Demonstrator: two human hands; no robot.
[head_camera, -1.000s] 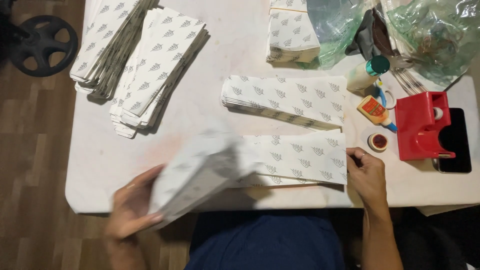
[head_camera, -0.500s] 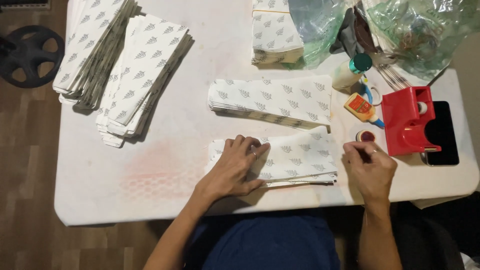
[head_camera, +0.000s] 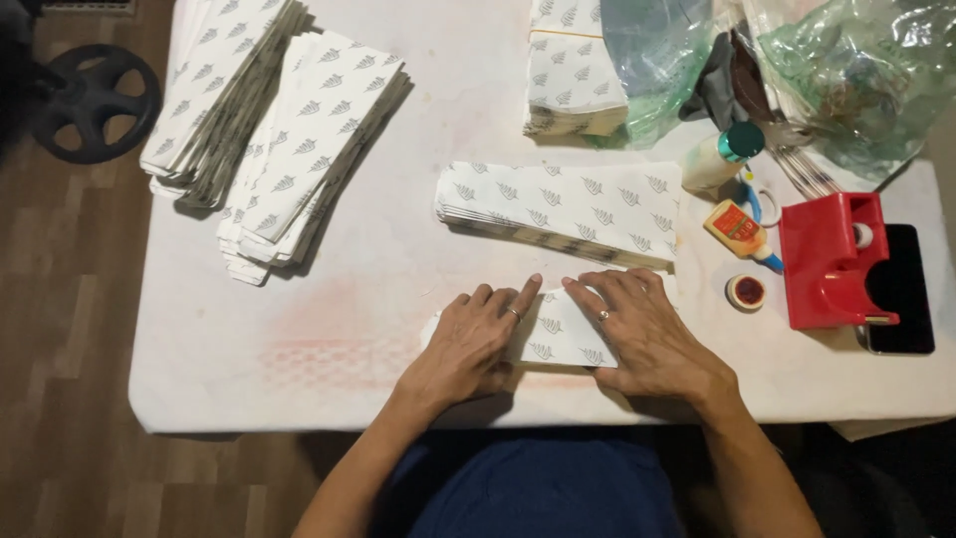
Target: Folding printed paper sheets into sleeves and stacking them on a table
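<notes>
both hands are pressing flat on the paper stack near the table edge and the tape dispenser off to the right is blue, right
Not quite. The tape dispenser is red, not blue, as the head view shows. The rest holds: the left hand and the right hand both lie flat on the leaf-printed paper stack near the table edge, with the dispenser off to the right.

The paper bags (head_camera: 558,334) look matt and smooth, printed with grey leaves. The worktop (head_camera: 329,329) is matt white, faintly stained. The tape dispenser (head_camera: 832,264) is glossy red plastic; the floor (head_camera: 60,329) is wood.
</notes>
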